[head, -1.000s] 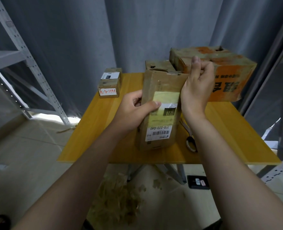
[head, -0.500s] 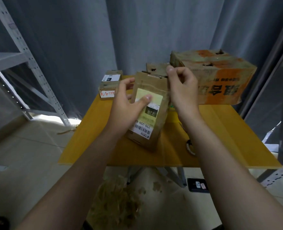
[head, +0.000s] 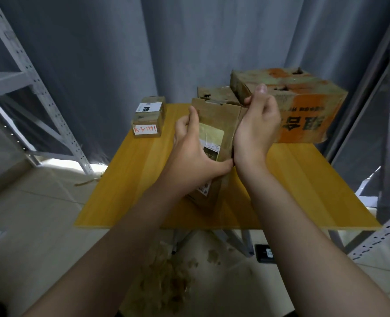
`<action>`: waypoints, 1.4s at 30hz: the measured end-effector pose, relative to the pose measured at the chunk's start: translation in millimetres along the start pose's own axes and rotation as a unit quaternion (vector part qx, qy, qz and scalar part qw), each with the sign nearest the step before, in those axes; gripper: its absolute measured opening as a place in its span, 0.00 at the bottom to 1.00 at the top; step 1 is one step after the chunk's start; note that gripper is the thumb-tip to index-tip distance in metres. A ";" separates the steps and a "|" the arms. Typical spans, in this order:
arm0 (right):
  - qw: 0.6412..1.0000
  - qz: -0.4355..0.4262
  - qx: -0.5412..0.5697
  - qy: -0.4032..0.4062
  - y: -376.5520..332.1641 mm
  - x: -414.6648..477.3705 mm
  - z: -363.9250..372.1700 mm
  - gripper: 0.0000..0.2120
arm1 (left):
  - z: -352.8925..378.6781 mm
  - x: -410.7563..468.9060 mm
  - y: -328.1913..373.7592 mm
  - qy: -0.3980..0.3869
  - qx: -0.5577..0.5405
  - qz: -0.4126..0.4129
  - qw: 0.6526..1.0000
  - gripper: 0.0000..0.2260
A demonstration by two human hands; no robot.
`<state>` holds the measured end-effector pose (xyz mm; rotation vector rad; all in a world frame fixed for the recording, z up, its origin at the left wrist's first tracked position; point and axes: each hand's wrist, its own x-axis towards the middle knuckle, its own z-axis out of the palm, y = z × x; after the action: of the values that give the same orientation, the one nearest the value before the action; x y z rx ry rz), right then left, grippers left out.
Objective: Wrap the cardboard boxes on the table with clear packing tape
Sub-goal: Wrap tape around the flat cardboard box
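A tall brown cardboard box (head: 219, 120) with a yellow-green label and a barcode sticker stands tilted on the yellow table (head: 130, 175). My left hand (head: 194, 154) grips its left face, thumb across the label and fingers behind the left edge. My right hand (head: 257, 131) grips the box's upper right edge, fingers curled at the top corner. No tape roll shows in view. A large orange and green box (head: 303, 110) sits at the back right, and a small brown box (head: 212, 93) lies behind the held one.
Two small labelled boxes (head: 148, 117) are stacked at the table's back left corner. Grey metal shelving (head: 29, 88) stands to the left and right. Torn cardboard scraps (head: 166, 277) and a dark device (head: 266, 252) lie on the floor under the table.
The box has turned and tilted, its label now facing left. My left hand slid round to the left face; my right hand moved to the upper right edge.
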<state>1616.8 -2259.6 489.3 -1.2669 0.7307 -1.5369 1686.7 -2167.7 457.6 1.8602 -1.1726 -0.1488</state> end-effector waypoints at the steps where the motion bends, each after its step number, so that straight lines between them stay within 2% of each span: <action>1: 1.000 -0.007 -0.003 0.010 0.8 1.0 -1.3 0.18 | -0.3 -0.4 -0.8 -0.003 0.003 0.004 1.000 0.64; 7: 1.000 -0.007 -0.010 0.020 3.6 6.1 -5.1 0.18 | -3.9 0.0 -4.1 -0.023 -0.021 -0.001 1.000 0.61; 10: 0.997 0.067 -0.009 -0.026 7.6 10.3 -5.9 0.17 | -5.5 -0.1 -5.0 -0.042 -0.064 0.008 0.997 0.58; 12: 0.986 0.138 0.040 -0.086 8.4 11.8 -4.4 0.16 | -3.9 -1.0 -5.4 -0.058 -0.112 0.015 0.992 0.54; 14: 0.978 0.168 0.058 -0.110 5.7 11.7 -1.4 0.14 | -2.5 -1.5 -8.2 -0.059 -0.149 0.024 0.987 0.44; 17: 0.985 0.119 0.018 -0.124 1.2 9.3 2.3 0.11 | -3.7 -2.9 -7.2 -0.044 -0.149 0.034 0.987 0.33; 21: 0.982 0.081 0.006 -0.172 -5.8 6.2 5.4 0.08 | -6.7 1.0 -10.8 0.094 -0.172 0.029 0.980 0.19; 24: 0.986 0.047 -0.018 -0.157 -5.0 3.9 5.7 0.06 | -5.7 5.1 -16.4 0.126 -0.191 -0.014 0.973 0.12; 26: 0.985 0.009 -0.099 -0.144 -3.3 -0.4 6.2 0.06 | -4.2 5.3 -16.4 0.120 -0.188 -0.020 0.975 0.11; 29: 0.970 0.006 -0.177 -0.168 -4.5 -6.1 8.6 0.13 | -4.3 3.4 -8.3 0.078 -0.158 0.009 0.984 0.13; 32: 0.974 -0.014 -0.179 -0.137 -4.2 -6.9 9.8 0.15 | -3.2 -0.5 2.1 0.018 -0.111 0.046 0.993 0.14; 37: 0.979 -0.090 -0.173 -0.067 2.0 -5.7 5.8 0.27 | 3.0 -4.0 4.7 -0.019 -0.136 0.053 0.989 0.17; 42: 0.974 -0.162 -0.160 -0.005 14.9 6.2 -3.4 0.22 | 0.4 -6.1 4.1 -0.039 -0.158 0.047 0.986 0.16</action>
<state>1618.2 -2270.9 477.4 -1.6993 0.8181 -1.7175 1680.5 -2163.8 458.3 1.5291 -1.2114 -0.3367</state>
